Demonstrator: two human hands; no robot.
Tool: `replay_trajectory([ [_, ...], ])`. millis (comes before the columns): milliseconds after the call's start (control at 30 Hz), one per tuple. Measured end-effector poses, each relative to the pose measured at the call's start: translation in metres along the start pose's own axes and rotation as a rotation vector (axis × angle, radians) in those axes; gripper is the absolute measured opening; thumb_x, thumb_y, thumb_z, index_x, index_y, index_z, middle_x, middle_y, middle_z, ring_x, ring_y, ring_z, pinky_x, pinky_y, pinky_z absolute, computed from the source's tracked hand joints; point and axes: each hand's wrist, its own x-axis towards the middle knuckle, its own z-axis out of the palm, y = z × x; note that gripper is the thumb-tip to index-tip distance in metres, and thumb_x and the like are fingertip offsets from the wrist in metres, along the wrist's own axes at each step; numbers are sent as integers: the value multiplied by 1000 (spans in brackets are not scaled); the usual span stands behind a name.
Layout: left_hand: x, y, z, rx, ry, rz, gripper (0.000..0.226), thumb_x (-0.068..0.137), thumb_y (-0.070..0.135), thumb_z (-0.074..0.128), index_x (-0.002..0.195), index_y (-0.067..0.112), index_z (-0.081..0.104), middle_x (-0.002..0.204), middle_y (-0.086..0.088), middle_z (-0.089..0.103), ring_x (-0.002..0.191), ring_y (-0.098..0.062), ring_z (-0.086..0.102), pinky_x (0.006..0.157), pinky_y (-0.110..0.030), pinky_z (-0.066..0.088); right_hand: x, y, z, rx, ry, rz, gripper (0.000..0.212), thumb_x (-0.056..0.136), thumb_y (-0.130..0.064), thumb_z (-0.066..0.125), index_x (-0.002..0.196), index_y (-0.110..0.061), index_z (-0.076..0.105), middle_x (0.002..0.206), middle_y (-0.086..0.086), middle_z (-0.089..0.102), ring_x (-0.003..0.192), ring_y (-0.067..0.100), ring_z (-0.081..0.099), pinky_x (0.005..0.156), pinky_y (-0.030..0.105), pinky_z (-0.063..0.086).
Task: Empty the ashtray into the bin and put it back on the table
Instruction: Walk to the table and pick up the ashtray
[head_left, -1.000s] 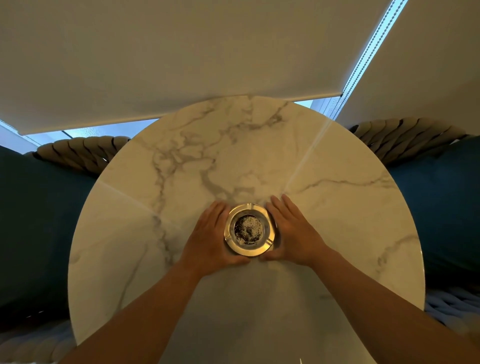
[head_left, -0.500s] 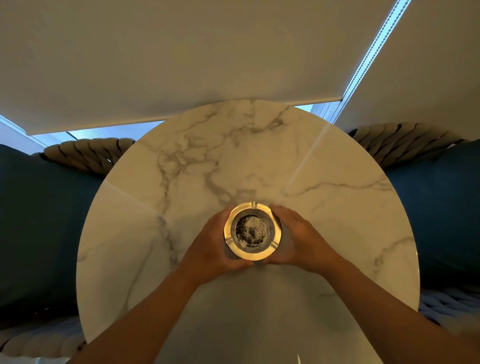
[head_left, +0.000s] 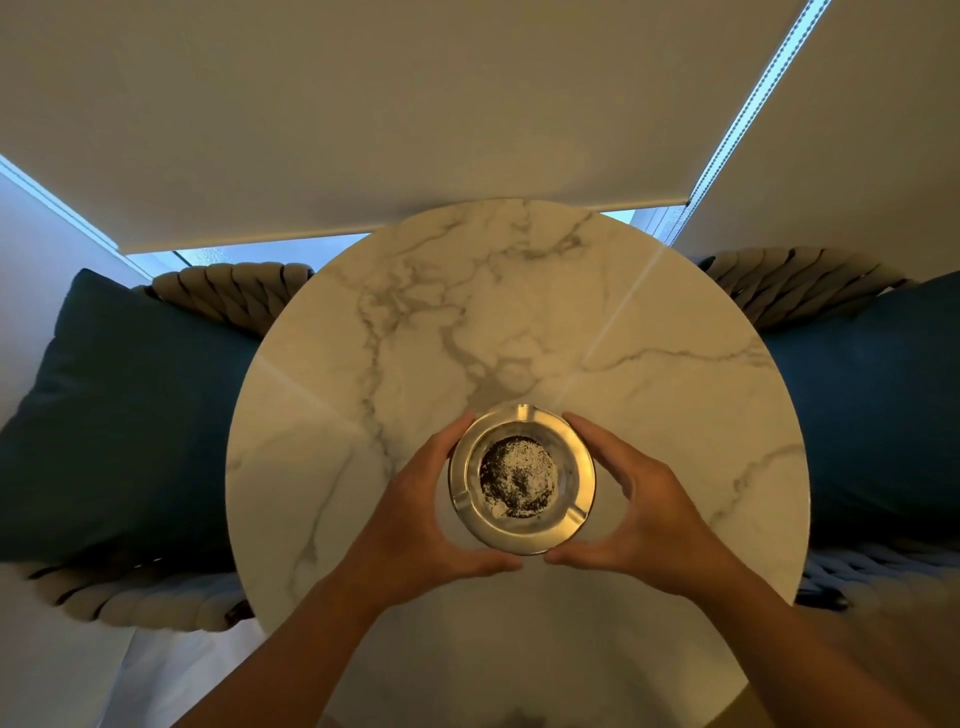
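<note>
A round gold-coloured metal ashtray (head_left: 582, 457) with notches in its rim holds a heap of dark and grey ash. It hangs above the round white marble table (head_left: 519, 322), held level between both hands. My left hand (head_left: 415, 514) cups its left side, my right hand (head_left: 639, 509) cups its right side, and both thumbs meet under its near edge. No bin is in view.
Dark teal cushions (head_left: 135, 426) on woven rope chairs (head_left: 228, 291) flank the table left and right. A pale roller blind (head_left: 415, 130) with a bead chain (head_left: 748, 104) covers the window behind the table.
Both hands closed around the ashtray and lifted it off the table toward me. The view has pulled back, so the table looks smaller and more of the chairs shows.
</note>
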Motion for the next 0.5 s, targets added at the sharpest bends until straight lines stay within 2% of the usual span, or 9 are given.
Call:
replay_trajectory([
  [100,-14,10,-8,-6,8,25,119,51,63,91,149,44,28,146,24,48,136,-3,48,108,-19,41,-14,-18,5,-18,15,-1,117,45,-51,93,146,-25,40,142,-14,53,133,2,46,110,39,42],
  [400,-60,21,-24,-13,-25,84,112,53,59,91,147,42,31,144,23,48,135,-3,48,105,-9,37,-57,-48,37,-45,70,19,113,47,-50,92,145,-24,41,141,-15,53,131,0,48,109,38,43],
  [500,-71,21,-26,1,-44,113,112,55,54,93,148,32,35,145,18,49,135,-7,49,106,-13,38,-70,-53,47,-45,79,18,113,47,-49,92,145,-24,41,141,-13,53,131,1,47,110,39,42],
])
